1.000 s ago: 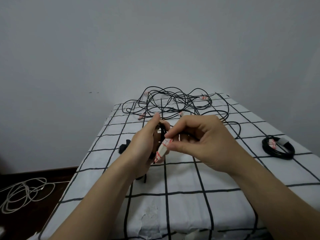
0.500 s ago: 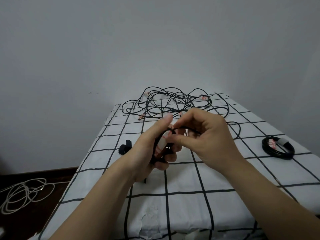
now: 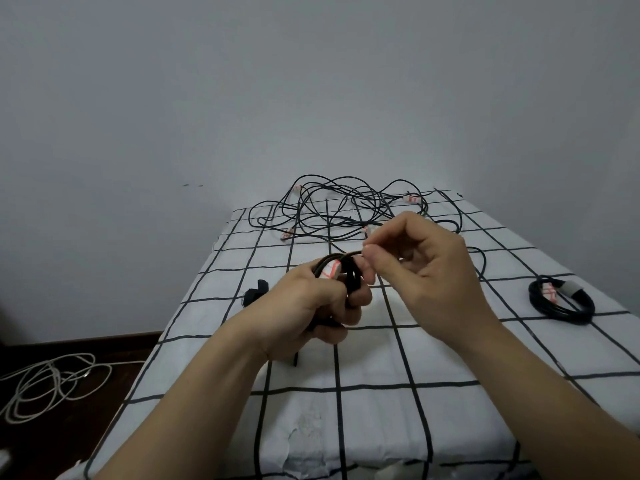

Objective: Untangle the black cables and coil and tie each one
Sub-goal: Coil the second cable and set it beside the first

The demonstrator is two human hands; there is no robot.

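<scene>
Left hand (image 3: 311, 303) grips the coil (image 3: 351, 282), right hand (image 3: 429, 271) pinches its loose strand (image 3: 343, 255); looks light and springy, so I'd hold where the loops bunch.

The small coil of black cable (image 3: 351, 282) is mostly buried in the curled fingers of the left hand (image 3: 304, 306), so its loops cannot be counted. The pinched fingertips of the right hand (image 3: 429, 271) cover where its top strand leads. The loose white cord (image 3: 48, 386) on the floor runs off the left edge. The red print on the white tags (image 3: 411, 199) is too small to read.

Head-worn view, forward and downward.
</scene>
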